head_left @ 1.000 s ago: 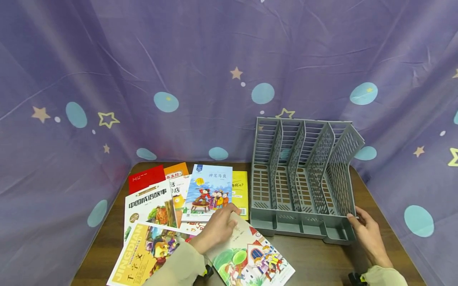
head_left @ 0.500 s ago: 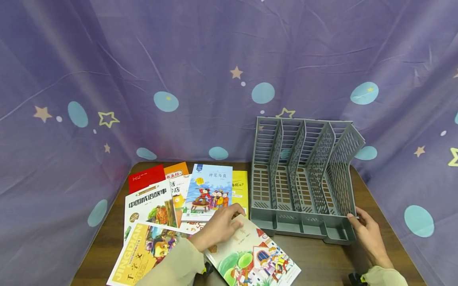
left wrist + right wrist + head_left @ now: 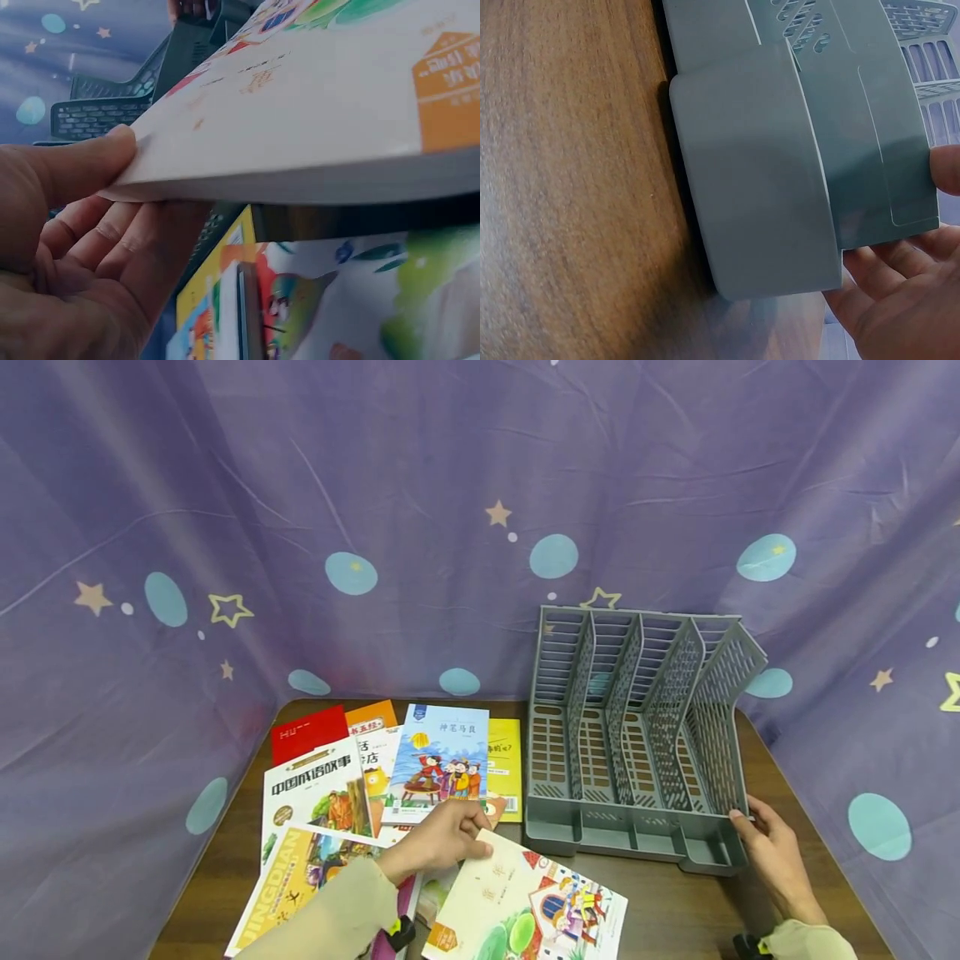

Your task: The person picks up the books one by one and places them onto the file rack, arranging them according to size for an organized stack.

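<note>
My left hand (image 3: 442, 839) pinches the upper left corner of a cream picture book (image 3: 502, 881), thumb on the cover and fingers beneath. In the left wrist view that book (image 3: 300, 112) is raised over the other books, its page edges facing the camera. At the right my right hand (image 3: 776, 852) holds the front right corner of a grey file rack (image 3: 630, 827). The right wrist view has the thumb on one side of the rack's wall (image 3: 885, 187) and the fingers on the other. No books stand in the rack's slots.
Left of the rack several books overlap on the brown table (image 3: 660, 893): a blue one (image 3: 442, 752), a yellow one (image 3: 506, 760), a red one (image 3: 303, 735), a white one (image 3: 307, 793) and a yellow-covered one (image 3: 277, 877). A purple curtain (image 3: 420, 485) hangs behind.
The cream book has turned and come up off the pile, uncovering part of another book below. My left hand has drawn slightly left and nearer with its corner. The right hand stays at the rack.
</note>
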A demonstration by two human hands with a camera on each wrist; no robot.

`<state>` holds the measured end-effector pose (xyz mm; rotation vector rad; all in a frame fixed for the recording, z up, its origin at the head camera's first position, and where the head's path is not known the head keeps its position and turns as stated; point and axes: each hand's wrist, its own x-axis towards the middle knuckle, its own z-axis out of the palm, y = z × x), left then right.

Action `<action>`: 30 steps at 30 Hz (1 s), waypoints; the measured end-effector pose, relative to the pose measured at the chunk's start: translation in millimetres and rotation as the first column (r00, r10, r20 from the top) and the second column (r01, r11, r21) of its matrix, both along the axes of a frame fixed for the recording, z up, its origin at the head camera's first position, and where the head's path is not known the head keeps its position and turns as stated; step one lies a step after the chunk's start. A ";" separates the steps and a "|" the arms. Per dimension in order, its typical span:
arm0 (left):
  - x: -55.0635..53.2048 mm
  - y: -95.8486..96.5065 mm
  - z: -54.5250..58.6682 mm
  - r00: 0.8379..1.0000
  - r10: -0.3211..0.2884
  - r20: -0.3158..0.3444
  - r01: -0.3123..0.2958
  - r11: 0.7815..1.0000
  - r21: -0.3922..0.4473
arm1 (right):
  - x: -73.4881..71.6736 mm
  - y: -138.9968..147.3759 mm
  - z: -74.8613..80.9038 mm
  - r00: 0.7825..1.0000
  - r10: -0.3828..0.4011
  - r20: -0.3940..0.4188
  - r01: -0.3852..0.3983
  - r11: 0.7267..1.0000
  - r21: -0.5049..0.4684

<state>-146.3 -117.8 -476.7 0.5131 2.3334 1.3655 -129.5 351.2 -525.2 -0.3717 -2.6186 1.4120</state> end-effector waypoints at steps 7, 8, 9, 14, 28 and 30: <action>13.6 -6.3 5.2 0.960 0.018 0.280 -0.086 0.969 0.231 | 0.2 0.0 -0.7 1.000 0.020 -0.014 -0.020 1.000 0.008; 15.4 -6.0 7.2 0.951 0.013 0.309 -0.097 0.962 0.257 | 0.3 0.1 -0.8 1.000 0.022 -0.015 -0.022 1.000 0.009; 17.2 -5.6 9.3 0.944 0.006 0.331 -0.105 0.954 0.280 | 0.2 0.6 -1.2 1.000 0.023 -0.014 -0.022 1.000 0.011; 27.0 -4.7 20.1 0.933 -0.061 0.354 -0.092 0.913 0.398 | 0.7 2.7 -0.4 0.999 0.038 0.005 -0.039 0.999 0.021; 48.1 -10.7 56.5 0.923 -0.207 0.326 -0.081 0.721 0.688 | -1.5 -7.5 39.9 0.999 0.032 -0.023 -0.030 0.996 0.078; 48.4 -11.2 61.1 0.925 -0.185 0.333 -0.110 0.708 0.698 | -0.6 -15.3 50.7 0.997 0.021 -0.074 -0.014 0.996 0.092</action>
